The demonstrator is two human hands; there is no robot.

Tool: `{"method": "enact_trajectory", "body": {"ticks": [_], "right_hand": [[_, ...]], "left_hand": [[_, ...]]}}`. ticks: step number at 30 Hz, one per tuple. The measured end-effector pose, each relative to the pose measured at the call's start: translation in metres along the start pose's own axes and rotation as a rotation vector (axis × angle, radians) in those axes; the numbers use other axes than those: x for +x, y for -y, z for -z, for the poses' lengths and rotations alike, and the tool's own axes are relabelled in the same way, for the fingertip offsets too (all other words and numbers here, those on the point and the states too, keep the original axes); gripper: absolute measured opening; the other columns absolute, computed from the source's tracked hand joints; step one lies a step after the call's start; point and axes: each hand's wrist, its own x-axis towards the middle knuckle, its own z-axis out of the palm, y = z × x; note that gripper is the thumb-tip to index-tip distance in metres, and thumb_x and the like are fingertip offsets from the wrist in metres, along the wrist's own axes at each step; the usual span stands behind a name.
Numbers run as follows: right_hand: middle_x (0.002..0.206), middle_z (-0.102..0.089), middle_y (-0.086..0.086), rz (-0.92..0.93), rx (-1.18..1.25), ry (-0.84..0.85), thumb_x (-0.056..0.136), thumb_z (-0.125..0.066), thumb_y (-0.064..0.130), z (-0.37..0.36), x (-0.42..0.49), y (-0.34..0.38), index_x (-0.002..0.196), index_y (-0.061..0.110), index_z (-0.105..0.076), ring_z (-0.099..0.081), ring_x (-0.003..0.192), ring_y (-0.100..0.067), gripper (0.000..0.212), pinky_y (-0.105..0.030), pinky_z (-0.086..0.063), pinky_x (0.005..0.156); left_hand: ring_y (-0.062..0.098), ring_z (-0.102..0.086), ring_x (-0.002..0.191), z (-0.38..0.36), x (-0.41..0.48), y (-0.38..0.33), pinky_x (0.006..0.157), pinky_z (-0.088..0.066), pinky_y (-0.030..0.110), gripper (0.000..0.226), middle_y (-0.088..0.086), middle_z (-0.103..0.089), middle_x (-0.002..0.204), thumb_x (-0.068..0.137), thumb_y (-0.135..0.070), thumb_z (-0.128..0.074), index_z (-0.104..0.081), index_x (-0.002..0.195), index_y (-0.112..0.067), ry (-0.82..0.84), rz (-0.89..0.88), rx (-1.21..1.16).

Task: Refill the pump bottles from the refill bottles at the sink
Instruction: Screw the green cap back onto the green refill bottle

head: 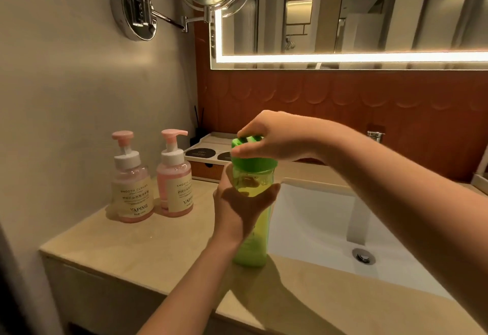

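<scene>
**Sink counter, contents left to right**

- Two pink pump bottles [132,186], [175,184]: upright side by side near the wall, pumps on.
- Left hand [237,202]: wrapped round the upper body of the green refill bottle [250,242], which stands on the counter [148,250] at the basin's left edge.
- Right hand [274,136]: fingers curled over the bottle's green cap [253,163].
- White sink [317,215].
</scene>
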Motion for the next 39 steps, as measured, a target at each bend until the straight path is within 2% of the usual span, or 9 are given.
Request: {"method": "enact_trajectory", "body": {"ticks": [3,5,8,11,16,23,29,33,39], "right_hand": [[0.062,-0.05,0.002,-0.066,-0.564,-0.328,0.085,-0.035,0.069,-0.015,0.005,0.011,0.061,0.014,-0.05,-0.05,0.058,-0.014,0.062,-0.024,-0.038,0.052],[0.059,-0.044,0.001,-0.083,-0.622,-0.389,0.087,-0.024,0.07,-0.024,0.012,0.014,0.056,0.014,-0.046,-0.044,0.057,-0.014,0.068,-0.025,-0.033,0.053],[0.107,-0.058,-0.01,-0.153,-0.267,-0.254,0.082,-0.02,0.076,-0.036,0.024,0.013,0.092,0.014,-0.056,-0.053,0.101,-0.029,0.073,-0.043,-0.047,0.084],[0.142,-0.038,-0.013,-0.192,0.003,-0.112,0.088,-0.023,0.067,-0.031,0.027,0.019,0.136,0.018,-0.038,-0.038,0.127,-0.035,0.07,-0.054,-0.035,0.101],[0.118,-0.058,-0.01,-0.054,0.128,0.091,0.096,-0.046,0.028,0.003,-0.005,0.009,0.123,0.01,-0.055,-0.055,0.105,-0.023,0.034,-0.032,-0.051,0.084],[0.058,-0.046,0.002,-0.096,-0.544,-0.384,0.086,-0.028,0.069,-0.022,-0.003,0.009,0.058,0.014,-0.048,-0.046,0.056,-0.013,0.066,-0.024,-0.033,0.05],[0.14,-0.035,-0.005,-0.087,0.28,-0.064,0.088,-0.042,0.058,-0.024,0.003,-0.01,0.134,0.022,-0.041,-0.039,0.125,-0.026,0.058,-0.039,-0.044,0.096],[0.128,-0.047,0.004,0.102,0.624,0.181,0.084,-0.061,0.031,-0.012,-0.017,-0.036,0.129,0.03,-0.044,-0.051,0.109,-0.012,0.048,-0.018,-0.051,0.075],[0.097,-0.059,0.004,0.153,0.572,-0.096,0.075,-0.075,0.028,-0.034,-0.014,-0.034,0.105,0.02,-0.06,-0.057,0.094,-0.015,0.035,-0.023,-0.054,0.075]], "left_hand": [[-0.012,-0.059,0.082,-0.005,-0.002,-0.001,0.066,-0.044,0.003,0.054,-0.02,-0.061,0.089,0.055,-0.055,-0.071,-0.047,0.098,-0.033,-0.031,-0.036,0.013],[-0.012,-0.059,0.081,-0.008,-0.002,-0.003,0.067,-0.045,0.004,0.06,-0.019,-0.061,0.089,0.052,-0.058,-0.069,-0.047,0.1,-0.031,-0.047,-0.019,0.008],[-0.004,-0.062,0.085,-0.012,-0.006,-0.001,0.072,-0.047,0.007,0.061,-0.015,-0.064,0.094,0.051,-0.058,-0.067,-0.047,0.104,-0.033,-0.057,-0.056,0.01],[-0.004,-0.063,0.083,-0.013,-0.006,-0.002,0.071,-0.048,0.008,0.054,-0.014,-0.064,0.091,0.055,-0.054,-0.067,-0.048,0.1,-0.032,-0.068,-0.107,0.001],[-0.003,-0.063,0.082,-0.008,-0.005,-0.001,0.069,-0.051,0.013,0.065,-0.014,-0.064,0.092,0.051,-0.06,-0.067,-0.048,0.106,-0.03,0.01,-0.051,-0.039],[-0.008,-0.06,0.085,-0.011,-0.009,-0.005,0.069,-0.043,0.002,0.057,-0.014,-0.064,0.092,0.058,-0.057,-0.077,-0.049,0.101,-0.033,-0.022,-0.02,0.022],[-0.009,-0.059,0.083,-0.009,-0.01,-0.008,0.067,-0.044,0.001,0.072,-0.019,-0.061,0.09,0.047,-0.053,-0.082,-0.049,0.106,-0.028,0.034,0.035,-0.062],[0.007,-0.066,0.079,0.0,-0.005,-0.004,0.065,-0.052,0.015,0.083,-0.007,-0.07,0.081,0.032,-0.055,-0.088,-0.06,0.098,-0.013,0.201,0.133,-0.357],[0.002,-0.066,0.076,0.016,0.001,-0.007,0.068,-0.052,0.014,0.036,-0.011,-0.071,0.076,0.042,-0.03,-0.075,-0.074,0.078,-0.034,0.497,0.174,-0.392]]}}
